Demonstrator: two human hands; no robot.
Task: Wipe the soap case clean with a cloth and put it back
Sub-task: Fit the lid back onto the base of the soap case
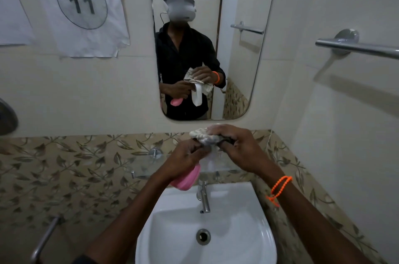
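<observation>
Both hands are raised together above the back edge of the white sink, just in front of the glass shelf on the leaf-patterned tile band. The left hand has its fingers curled round a pink soap case — the case hangs below the palm, tilted, over the sink's back rim and just left of the chrome tap. The right hand is clamped on a crumpled pale cloth, which bunches out from under its fingers at the top and reaches across to the left hand's fingertips. Whether the cloth is touching the case itself I cannot tell; the fingers cover the spot. An orange beaded band circles the right wrist.

The mirror above shows the same grip from the front — a strip of the cloth dangles down beside the pink case. A paper sheet marked 11 is stuck on the wall to the left, and a chrome towel bar runs along the right-hand wall.
</observation>
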